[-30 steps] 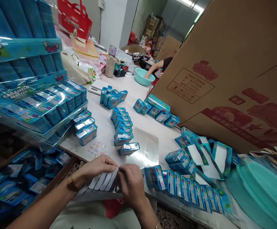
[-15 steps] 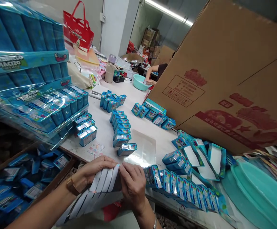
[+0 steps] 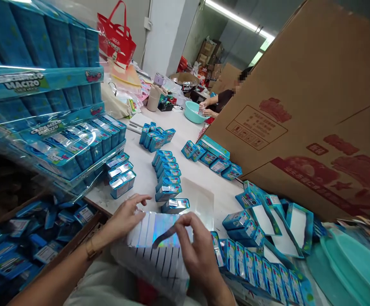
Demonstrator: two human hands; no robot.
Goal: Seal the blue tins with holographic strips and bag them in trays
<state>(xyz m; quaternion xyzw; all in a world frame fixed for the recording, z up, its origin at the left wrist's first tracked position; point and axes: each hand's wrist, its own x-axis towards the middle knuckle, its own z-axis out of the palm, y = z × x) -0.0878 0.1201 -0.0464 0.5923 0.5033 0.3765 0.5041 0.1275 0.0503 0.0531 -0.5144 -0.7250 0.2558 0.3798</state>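
Observation:
On my lap lies a sheet of stickers (image 3: 159,259) in white and rainbow-shiny strips, with dark gaps between them. My right hand (image 3: 197,246) pinches one end of a thin sticker strip (image 3: 165,236), which curls above the sheet. At the sheet's upper left edge is my left hand (image 3: 129,216), its fingers stretched and apart, the thumb close to the edge. Just beyond the sheet a blue candy tin (image 3: 175,205) stands on the table, in front of a row of like tins (image 3: 168,179).
Right of my hands, a display tray of blue tins (image 3: 258,267) runs along the table edge. Wrapped stacks (image 3: 47,80) rise at left above a carton of loose tins (image 3: 9,259). A big cardboard box (image 3: 300,106) stands at right, near green basins (image 3: 357,263). Across the table, a person (image 3: 223,100) works at a basin.
A strip has come up from the sheet in my right hand's pinch. My left hand has let go of the sheet's top edge and opened. The sheet has tipped flatter.

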